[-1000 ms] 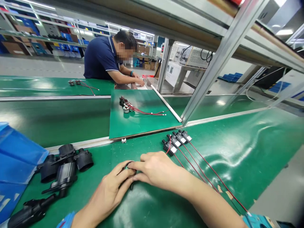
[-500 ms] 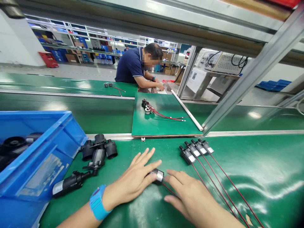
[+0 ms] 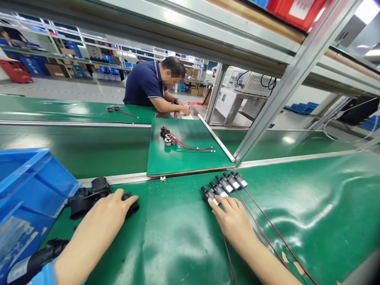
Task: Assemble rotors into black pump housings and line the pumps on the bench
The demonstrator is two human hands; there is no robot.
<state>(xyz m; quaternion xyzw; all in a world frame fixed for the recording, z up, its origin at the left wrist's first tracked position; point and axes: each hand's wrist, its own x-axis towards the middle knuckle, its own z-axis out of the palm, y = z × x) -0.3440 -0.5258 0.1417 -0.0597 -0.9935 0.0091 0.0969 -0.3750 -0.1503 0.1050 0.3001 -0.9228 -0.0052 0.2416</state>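
In the head view, my left hand (image 3: 103, 215) reaches over the cluster of black parts at the left, its fingers closed around a black cylindrical housing (image 3: 134, 209). Part of that housing is hidden under the fingers. On the right, my right hand (image 3: 233, 217) has its fingertips on a small black pump (image 3: 205, 193) with a white label and a red wire. This pump lies at the near left end of a slanted row of similar labelled pumps (image 3: 230, 182), whose red wires trail toward me.
A blue bin (image 3: 35, 178) stands at the left, beside more black housings (image 3: 80, 204) and a larger labelled black part (image 3: 38, 259). Ahead, a green board (image 3: 190, 162) carries small round parts with red wires (image 3: 168, 139). A metal post (image 3: 267, 103) rises at the right; a co-worker (image 3: 142, 85) leans over beyond.
My right hand has moved the small pump from the middle to the row's left end. My left hand has gone left to the black housings. The view has turned right.
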